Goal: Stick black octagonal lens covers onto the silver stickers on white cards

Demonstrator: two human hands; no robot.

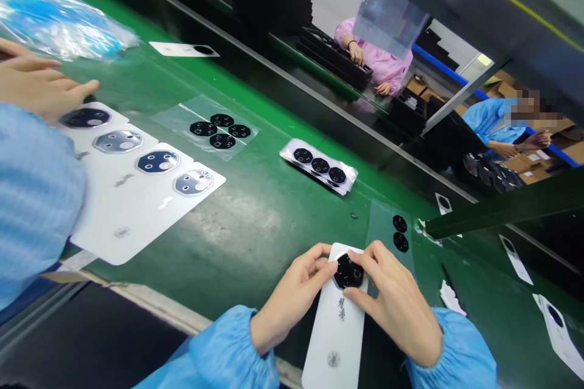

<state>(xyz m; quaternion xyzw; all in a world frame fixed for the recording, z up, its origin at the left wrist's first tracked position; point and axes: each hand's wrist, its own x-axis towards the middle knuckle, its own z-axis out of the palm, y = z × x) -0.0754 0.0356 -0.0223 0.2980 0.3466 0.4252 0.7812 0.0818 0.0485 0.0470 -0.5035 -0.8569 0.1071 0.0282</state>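
Observation:
A white phone back cover [335, 334] with dark lettering lies under my hands at the front edge of the green bench. On its upper part sits a black camera lens plate [348, 271] with small holes. My left hand [298, 292] is closed on the cover's upper left edge, its thumb tip at the plate's left rim. From the right, my right hand [395, 298] is closed around the plate, with thumb and fingertips on its rim. Whether the plate is fully seated cannot be seen.
Left, a co-worker's hand [39, 82] rests near several white covers [137, 219]. Beyond are black plates on clear film [222, 121], a white strip holding three plates [319, 165], another film [383, 225], and a dark slim tool [451, 289]. A green post [506, 209] stands right.

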